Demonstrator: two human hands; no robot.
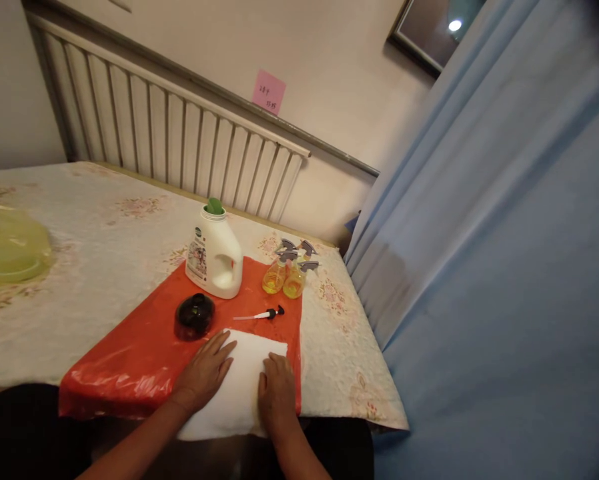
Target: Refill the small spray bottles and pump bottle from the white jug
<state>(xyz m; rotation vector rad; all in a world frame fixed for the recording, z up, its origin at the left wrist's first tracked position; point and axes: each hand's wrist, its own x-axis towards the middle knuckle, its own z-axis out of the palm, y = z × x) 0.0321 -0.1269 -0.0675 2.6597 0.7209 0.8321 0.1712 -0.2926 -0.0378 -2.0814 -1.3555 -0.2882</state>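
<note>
A folded white cloth (pixel 244 373) lies on a red plastic sheet (pixel 129 353) at the near edge. My left hand (pixel 207 370) rests flat on the cloth's left side with its fingers spread. On the cloth's right side lies my right hand (pixel 278 390), fingers stretched forward and thumb apart. Just beyond my left hand stands a dark round bottle (pixel 194 317) without a pump. A black-and-white pump head (pixel 264 314) with its tube lies beyond the cloth. Behind these, a large white jug (pixel 214 257) with a handle has a green piece (pixel 214 206) in its mouth.
Several spray bottles (pixel 293 283) with yellow liquid and grey triggers stand at the sheet's back right. A yellow translucent object (pixel 9 247) sits far left on the floral tablecloth (pixel 109 247). A radiator (pixel 179 140) borders the back; a blue curtain (pixel 479 267) hangs right.
</note>
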